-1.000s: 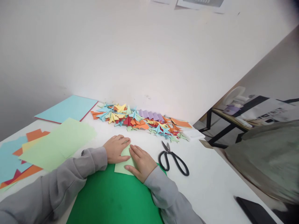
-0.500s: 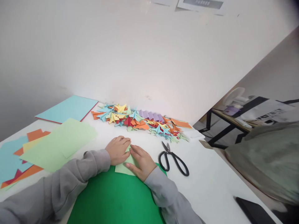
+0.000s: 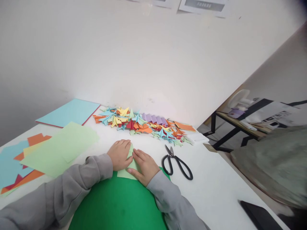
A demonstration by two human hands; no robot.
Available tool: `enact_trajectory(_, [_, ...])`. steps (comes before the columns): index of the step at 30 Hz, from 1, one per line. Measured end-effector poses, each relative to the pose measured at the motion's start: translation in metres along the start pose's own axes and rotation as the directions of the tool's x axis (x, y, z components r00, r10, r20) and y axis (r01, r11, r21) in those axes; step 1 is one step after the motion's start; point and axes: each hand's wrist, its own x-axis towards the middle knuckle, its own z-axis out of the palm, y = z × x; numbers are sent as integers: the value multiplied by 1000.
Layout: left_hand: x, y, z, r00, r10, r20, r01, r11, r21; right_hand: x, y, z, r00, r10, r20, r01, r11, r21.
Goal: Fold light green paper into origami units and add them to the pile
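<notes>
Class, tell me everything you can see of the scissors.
The scissors have large black loop handles and dark, pointed, metallic-looking blades, partly open. They lie on the white table, right of the right hand, tips toward the pile of paper planes. No hand touches them; one loop seems to meet the green sheet.

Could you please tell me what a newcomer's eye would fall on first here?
Probably the colourful heap of folded paper by the wall. Then the bright green sheet in front, and pale green paper under the left hand and right hand; black-handled scissors lie to their right.
</notes>
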Motion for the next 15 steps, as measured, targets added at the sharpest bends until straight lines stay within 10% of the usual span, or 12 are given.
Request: enact_trajectory(15, [0, 2, -6, 994, 101, 28, -102, 994, 39, 2, -2, -4, 995, 43, 86, -42, 999, -21])
